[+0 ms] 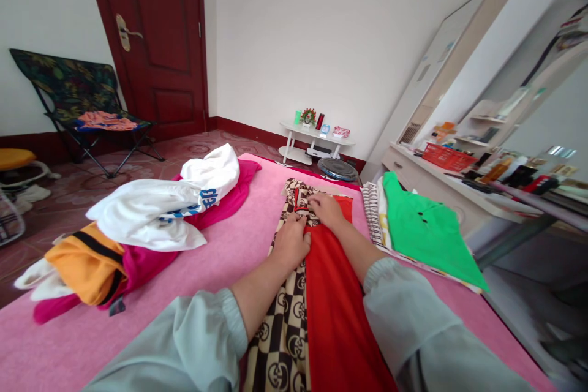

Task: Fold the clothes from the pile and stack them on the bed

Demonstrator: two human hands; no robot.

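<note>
A long garment (pixel 337 306), half plain red and half black-and-beige check with a repeated emblem, lies lengthwise on the pink bedcover (pixel 239 257) in front of me. Near its far end is a small opening edged in red and black. My left hand (pixel 291 242) rests on the checked part just below that opening, fingers curled on the cloth. Slightly farther off, my right hand (pixel 327 211) has its fingers bent at the edge of the opening, pinching the fabric. Its fingertips are partly hidden. Whether the garment is a dress or a top, I cannot tell.
Rumpled white (pixel 147 211), orange (pixel 89 263) and magenta (pixel 151 266) clothes lie on the left. On the right is a flat stack topped by a green shirt (pixel 427 220). A dressing table (pixel 432 177) stands beyond it. A folding chair (pixel 92 98) stands near the door.
</note>
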